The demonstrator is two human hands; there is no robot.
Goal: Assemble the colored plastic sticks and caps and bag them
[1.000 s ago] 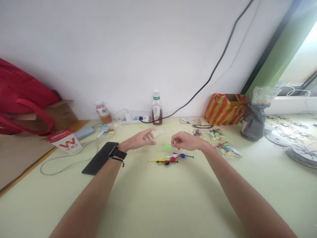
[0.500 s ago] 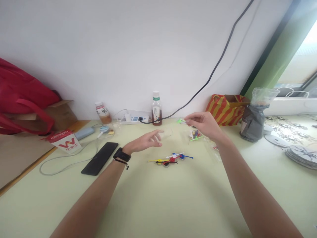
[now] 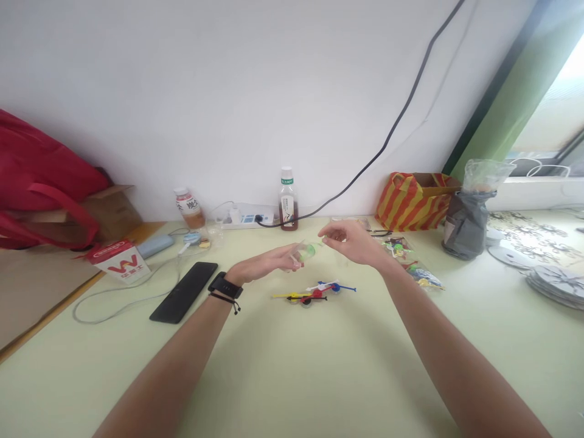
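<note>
My left hand (image 3: 279,260) pinches a thin, clear plastic piece over the middle of the table. A green arrow spinner (image 3: 308,250) shows at that plastic, partly see-through and blurred. Its thin tip reaches toward my right hand (image 3: 350,241), whose thumb and fingertips come together at it; the exact contact is hard to make out. Below the hands lies a cluster of arrow spinners on clear round bases: a yellow spinner (image 3: 292,296), a red spinner (image 3: 317,294), a blue spinner (image 3: 337,287), plus white and black ones.
Clear bags of coloured parts (image 3: 422,277) lie beside my right forearm. Behind stand a tea bottle (image 3: 288,204), a power strip (image 3: 250,219) and a striped bag (image 3: 406,204). A black phone-like slab (image 3: 184,292) is at left, stacked discs (image 3: 556,286) at right.
My right hand has moved left and down, bringing the green spinner to the clear plastic at my left hand. The left hand's fingers have closed. Bags of parts at right now show more.
</note>
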